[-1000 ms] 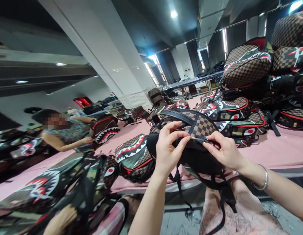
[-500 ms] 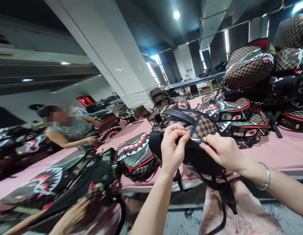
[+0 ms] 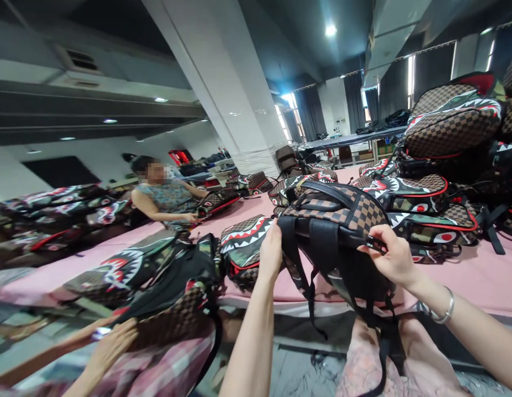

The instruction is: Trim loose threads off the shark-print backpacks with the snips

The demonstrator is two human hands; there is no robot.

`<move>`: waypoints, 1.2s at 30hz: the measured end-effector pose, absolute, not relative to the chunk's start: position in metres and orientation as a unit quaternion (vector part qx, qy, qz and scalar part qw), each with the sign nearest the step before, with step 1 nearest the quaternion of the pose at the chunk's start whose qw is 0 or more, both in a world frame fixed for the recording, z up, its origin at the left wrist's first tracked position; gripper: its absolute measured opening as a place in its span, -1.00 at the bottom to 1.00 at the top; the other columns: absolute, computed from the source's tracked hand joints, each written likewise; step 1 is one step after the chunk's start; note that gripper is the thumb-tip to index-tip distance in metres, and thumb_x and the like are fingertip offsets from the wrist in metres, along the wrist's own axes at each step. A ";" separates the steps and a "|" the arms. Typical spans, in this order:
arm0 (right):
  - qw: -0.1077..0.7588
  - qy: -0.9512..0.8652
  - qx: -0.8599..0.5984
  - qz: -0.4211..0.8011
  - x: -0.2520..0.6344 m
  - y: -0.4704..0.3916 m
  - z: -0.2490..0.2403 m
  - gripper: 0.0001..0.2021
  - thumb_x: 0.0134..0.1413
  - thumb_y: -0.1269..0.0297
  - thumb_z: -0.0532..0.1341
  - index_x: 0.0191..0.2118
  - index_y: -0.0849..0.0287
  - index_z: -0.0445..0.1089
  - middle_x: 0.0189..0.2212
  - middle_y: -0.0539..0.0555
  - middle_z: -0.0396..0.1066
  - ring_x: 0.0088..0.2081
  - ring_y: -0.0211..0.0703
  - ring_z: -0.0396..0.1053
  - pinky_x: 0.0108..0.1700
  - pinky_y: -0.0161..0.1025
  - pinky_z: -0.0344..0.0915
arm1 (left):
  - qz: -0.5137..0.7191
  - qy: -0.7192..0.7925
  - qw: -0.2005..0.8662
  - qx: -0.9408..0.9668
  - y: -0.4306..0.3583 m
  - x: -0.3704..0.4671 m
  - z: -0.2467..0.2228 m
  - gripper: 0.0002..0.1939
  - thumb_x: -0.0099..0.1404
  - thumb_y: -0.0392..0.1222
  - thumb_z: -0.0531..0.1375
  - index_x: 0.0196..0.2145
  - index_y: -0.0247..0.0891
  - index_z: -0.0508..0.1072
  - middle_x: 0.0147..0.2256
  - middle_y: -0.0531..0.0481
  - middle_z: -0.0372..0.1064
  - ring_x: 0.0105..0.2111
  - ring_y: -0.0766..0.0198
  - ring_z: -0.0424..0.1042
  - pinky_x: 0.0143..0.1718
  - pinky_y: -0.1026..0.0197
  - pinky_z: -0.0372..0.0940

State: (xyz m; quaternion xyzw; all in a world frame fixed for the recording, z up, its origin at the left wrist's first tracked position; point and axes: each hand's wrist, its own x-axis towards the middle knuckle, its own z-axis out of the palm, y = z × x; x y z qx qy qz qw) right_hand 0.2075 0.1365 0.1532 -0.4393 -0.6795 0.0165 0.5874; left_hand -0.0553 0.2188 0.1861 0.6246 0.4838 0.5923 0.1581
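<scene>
A brown-checked backpack (image 3: 342,212) with black straps and a black back panel stands on the pink table in front of me. My left hand (image 3: 272,249) is at its left side, closed against the edge, fingertips partly hidden. At the right end of the top seam, my right hand (image 3: 391,258) pinches a small dark piece with metallic glints that looks like a zipper pull (image 3: 375,243). Loose straps (image 3: 380,336) hang over the table edge toward my lap. Left of my left hand lies another backpack (image 3: 244,242) with a shark-mouth print.
Shark-print backpacks (image 3: 429,190) are piled to the right on the pink table (image 3: 466,273). At the lower left, another person's hands (image 3: 113,344) rest on a camouflage backpack (image 3: 127,264). Across the table, a co-worker (image 3: 165,198) handles another bag. A pillar (image 3: 222,82) rises behind.
My left hand has left the top seam for the backpack's left side. My right hand has moved outward along the seam to the right. The view has swung left.
</scene>
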 end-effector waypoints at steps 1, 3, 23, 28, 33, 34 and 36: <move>0.602 -0.661 -0.448 0.024 0.212 0.144 0.152 -0.80 -0.02 0.21 0.23 -0.30 0.13 0.22 -0.51 -0.05 0.35 -0.55 -0.29 0.31 -0.48 -0.36 0.25 | 0.581 0.489 0.159 0.631 0.213 -0.053 0.180 -0.48 0.25 0.14 -0.02 -0.07 -0.32 0.39 -0.01 -0.23 0.33 0.07 0.08 0.23 0.13 -0.02 0.04; 0.642 -0.603 -0.473 0.040 0.228 0.162 0.150 -0.76 -0.09 0.17 0.27 -0.32 0.14 0.24 -0.50 -0.05 0.34 -0.54 -0.30 0.29 -0.47 -0.36 0.24 | 0.563 0.488 0.151 0.650 0.195 -0.043 0.169 -0.51 0.25 0.06 0.03 0.02 -0.29 0.32 0.07 -0.20 0.26 0.11 0.10 0.19 0.15 -0.01 0.03; 0.652 -0.617 -0.441 0.023 0.241 0.105 0.215 -0.75 0.13 0.15 0.08 -0.16 0.14 0.39 -0.47 0.04 0.38 -0.47 -0.24 0.35 -0.46 -0.32 0.27 | 0.501 0.298 -0.184 0.791 0.111 0.114 0.129 -0.56 0.22 -0.36 0.05 0.08 -0.43 0.16 -0.25 -0.36 0.43 -0.28 0.05 0.48 -0.35 0.13 0.39; 0.484 -0.747 -0.447 -0.087 0.220 0.095 0.230 -0.73 0.00 0.38 0.13 -0.13 0.10 0.42 -0.22 0.05 0.48 -0.23 -0.15 0.43 -0.20 -0.26 0.35 | 0.445 0.290 -0.107 0.841 0.102 0.126 0.135 -0.83 0.20 -0.37 0.02 -0.27 -0.35 0.37 -0.45 -0.21 0.40 -0.46 0.13 0.44 -0.49 0.15 0.39; 0.426 -0.757 -0.482 -0.113 0.214 0.101 0.236 -0.73 -0.05 0.44 0.13 -0.21 0.10 0.46 -0.28 0.04 0.51 -0.27 -0.15 0.45 -0.21 -0.28 0.35 | 0.542 0.226 -0.052 0.808 0.088 0.084 0.165 -0.77 0.22 -0.39 0.01 -0.20 -0.27 0.37 -0.39 -0.13 0.41 -0.36 0.21 0.42 -0.34 0.19 0.37; 0.424 -0.761 -0.480 -0.107 0.213 0.101 0.236 -0.73 -0.05 0.44 0.13 -0.20 0.10 0.45 -0.28 0.04 0.51 -0.27 -0.15 0.45 -0.21 -0.28 0.34 | 0.591 0.231 -0.055 0.771 0.091 0.071 0.172 -0.74 0.22 -0.40 0.03 -0.16 -0.22 0.36 -0.35 -0.08 0.41 -0.32 0.24 0.41 -0.27 0.20 0.35; 0.421 -0.766 -0.477 -0.089 0.211 0.099 0.235 -0.74 -0.04 0.44 0.13 -0.20 0.09 0.44 -0.28 0.02 0.51 -0.27 -0.16 0.45 -0.22 -0.30 0.33 | 0.675 0.316 -0.047 0.665 0.104 0.046 0.184 -0.74 0.17 -0.34 0.15 -0.16 -0.19 0.36 -0.32 -0.04 0.38 -0.33 0.27 0.38 -0.25 0.19 0.32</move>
